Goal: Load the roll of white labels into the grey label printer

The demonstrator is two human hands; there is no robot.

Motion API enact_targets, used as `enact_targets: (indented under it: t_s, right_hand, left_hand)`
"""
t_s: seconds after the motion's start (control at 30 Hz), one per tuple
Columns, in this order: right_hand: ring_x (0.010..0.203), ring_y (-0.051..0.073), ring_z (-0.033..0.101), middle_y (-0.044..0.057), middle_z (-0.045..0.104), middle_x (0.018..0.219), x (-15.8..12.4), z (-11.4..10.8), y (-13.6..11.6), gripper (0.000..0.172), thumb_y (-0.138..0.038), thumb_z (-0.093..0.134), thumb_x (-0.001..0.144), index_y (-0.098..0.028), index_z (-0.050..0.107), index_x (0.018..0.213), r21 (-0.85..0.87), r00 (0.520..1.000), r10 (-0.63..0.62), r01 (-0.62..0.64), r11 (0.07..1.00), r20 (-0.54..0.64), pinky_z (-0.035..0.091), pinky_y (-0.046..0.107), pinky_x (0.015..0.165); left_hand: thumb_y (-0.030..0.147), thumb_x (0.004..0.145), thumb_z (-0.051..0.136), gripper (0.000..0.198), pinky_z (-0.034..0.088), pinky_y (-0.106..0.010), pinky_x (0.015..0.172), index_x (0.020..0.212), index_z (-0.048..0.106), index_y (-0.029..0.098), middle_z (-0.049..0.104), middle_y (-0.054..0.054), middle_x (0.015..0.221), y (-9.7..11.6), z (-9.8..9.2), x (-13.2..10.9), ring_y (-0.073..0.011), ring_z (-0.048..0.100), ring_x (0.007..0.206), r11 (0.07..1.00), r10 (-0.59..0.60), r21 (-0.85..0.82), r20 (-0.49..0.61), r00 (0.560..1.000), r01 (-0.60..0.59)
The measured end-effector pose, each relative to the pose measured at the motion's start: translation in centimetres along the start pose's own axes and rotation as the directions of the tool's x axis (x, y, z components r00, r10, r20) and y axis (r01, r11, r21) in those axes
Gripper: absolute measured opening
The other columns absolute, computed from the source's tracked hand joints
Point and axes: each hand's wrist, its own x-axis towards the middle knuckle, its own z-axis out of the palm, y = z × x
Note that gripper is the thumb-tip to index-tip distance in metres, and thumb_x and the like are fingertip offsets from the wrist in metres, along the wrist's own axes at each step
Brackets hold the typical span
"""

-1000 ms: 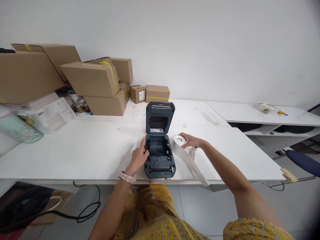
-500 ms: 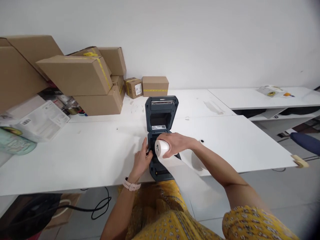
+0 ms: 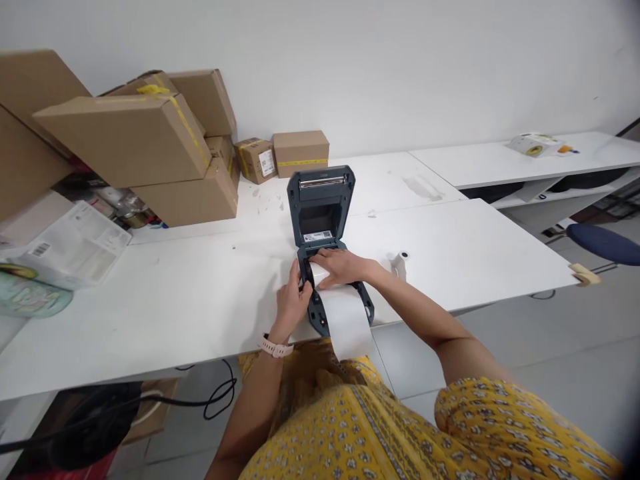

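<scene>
A dark label printer (image 3: 320, 193) stands at the table's front edge with its lid tipped back. Inside its lower half sits a white paper roll (image 3: 318, 274). My right hand (image 3: 345, 267) curls over the roll from the right and is closed on it. From the roll, a white paper strip (image 3: 347, 320) runs toward me over the printer's front and hangs past the table edge. My left hand (image 3: 293, 300) rests against the printer's left side, its fingers at the inner rim near the roll's end; whether they grip a part there is hard to see.
Cardboard boxes (image 3: 135, 140) are stacked at the left, with two smaller ones by the wall. A small white roll (image 3: 401, 264) stands right of the printer on the white table (image 3: 225, 293). Below hangs a black cable (image 3: 220, 400). A blue seat (image 3: 603, 241) is at far right.
My right hand has lowered the paper roll into the printer. The paper strip now lies straight over the printer's front rather than trailing off to the right. My left hand stays at the printer's left side.
</scene>
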Motion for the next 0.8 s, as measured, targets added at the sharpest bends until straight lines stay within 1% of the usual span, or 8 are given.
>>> enact_targets:
  t_s: [0.1, 0.13, 0.2, 0.3, 0.4, 0.53, 0.67, 0.8]
  right_hand:
    - [0.139, 0.037, 0.049, 0.020, 0.050, 0.151, -3.9, 1.6, -1.6, 0.054, -0.043, 0.052, 0.101, -0.016, 0.047, 0.147, 0.014, 0.978, -0.072, 0.076, 0.997, -0.198, 0.043, 0.055, 0.111]
    - [0.142, 0.036, 0.046, 0.019, 0.048, 0.154, -5.3, 2.4, -2.3, 0.053, -0.045, 0.047, 0.103, -0.017, 0.047, 0.147, 0.016, 0.970, -0.076, 0.082, 0.997, -0.231, 0.041, 0.055, 0.114]
    - [0.148, 0.035, 0.041, 0.018, 0.045, 0.158, -8.0, 4.5, -3.7, 0.056, -0.051, 0.042, 0.103, -0.019, 0.048, 0.148, 0.023, 0.967, -0.053, 0.060, 0.998, -0.249, 0.038, 0.056, 0.118]
    - [0.152, 0.035, 0.033, 0.015, 0.037, 0.163, -10.4, 7.6, -5.3, 0.062, -0.056, 0.045, 0.100, -0.023, 0.044, 0.153, 0.051, 0.953, 0.005, 0.011, 0.999, -0.302, 0.035, 0.059, 0.121]
    - [0.154, 0.033, 0.027, 0.012, 0.030, 0.166, -10.9, 9.3, -6.0, 0.068, -0.056, 0.048, 0.099, -0.027, 0.032, 0.159, 0.042, 0.939, 0.015, 0.000, 0.999, -0.344, 0.034, 0.058, 0.123]
    - [0.156, 0.031, 0.024, 0.012, 0.026, 0.167, -10.7, 9.9, -6.0, 0.076, -0.057, 0.046, 0.100, -0.028, 0.015, 0.163, -0.032, 0.924, -0.023, 0.011, 0.999, -0.383, 0.036, 0.056, 0.122]
    - [0.155, 0.032, 0.026, 0.014, 0.029, 0.166, -10.7, 10.1, -5.9, 0.079, -0.058, 0.044, 0.100, -0.025, 0.011, 0.164, -0.099, 0.908, -0.058, 0.018, 0.995, -0.414, 0.039, 0.055, 0.120]
    - [0.155, 0.032, 0.025, 0.013, 0.028, 0.167, -10.8, 10.3, -5.9, 0.083, -0.057, 0.046, 0.099, -0.026, 0.004, 0.164, -0.106, 0.906, -0.055, 0.011, 0.994, -0.421, 0.037, 0.055, 0.121]
  left_hand:
    - [0.030, 0.097, 0.046, 0.068, 0.051, -0.041, 0.096, 0.160, 0.024, 0.018, 0.066, -0.014, 0.139, 0.0, 0.1, -0.1, -0.0273, 0.072, 0.109, 1.000, -0.003, -0.022, -0.012, 1.000, 0.002]
    - [0.030, 0.097, 0.046, 0.067, 0.051, -0.041, 0.096, 0.160, 0.026, 0.019, 0.066, -0.013, 0.138, 0.0, 0.2, -0.2, -0.0273, 0.071, 0.110, 1.000, -0.005, -0.022, -0.019, 1.000, 0.005]
    - [0.030, 0.097, 0.045, 0.065, 0.052, -0.040, 0.095, 0.159, 0.028, 0.021, 0.068, -0.011, 0.136, 0.0, 0.3, -0.2, -0.0269, 0.071, 0.110, 1.000, -0.009, -0.008, -0.029, 1.000, 0.008]
    - [0.030, 0.097, 0.045, 0.063, 0.052, -0.037, 0.093, 0.158, 0.030, 0.022, 0.071, -0.009, 0.131, 0.0, 0.4, -0.2, -0.0257, 0.072, 0.107, 1.000, -0.014, 0.014, -0.026, 1.000, 0.015]
    - [0.030, 0.097, 0.045, 0.062, 0.053, -0.038, 0.093, 0.157, 0.032, 0.021, 0.072, -0.010, 0.129, -0.1, 0.6, -0.2, -0.0260, 0.073, 0.106, 1.000, -0.020, 0.015, -0.033, 0.999, 0.020]
    - [0.031, 0.096, 0.047, 0.060, 0.053, -0.040, 0.096, 0.154, 0.038, 0.021, 0.070, -0.011, 0.132, -0.4, 1.0, -0.3, -0.0284, 0.069, 0.116, 0.999, -0.013, -0.040, -0.074, 0.997, 0.010]
    - [0.033, 0.096, 0.048, 0.058, 0.051, -0.042, 0.102, 0.152, 0.040, 0.022, 0.063, -0.010, 0.143, -0.6, 1.3, -0.4, -0.0279, 0.065, 0.126, 0.992, -0.017, -0.127, -0.092, 0.996, 0.005]
    - [0.033, 0.096, 0.048, 0.057, 0.051, -0.044, 0.104, 0.152, 0.041, 0.022, 0.060, -0.010, 0.146, -0.6, 1.3, -0.4, -0.0286, 0.064, 0.127, 0.987, -0.028, -0.162, -0.092, 0.995, 0.013]
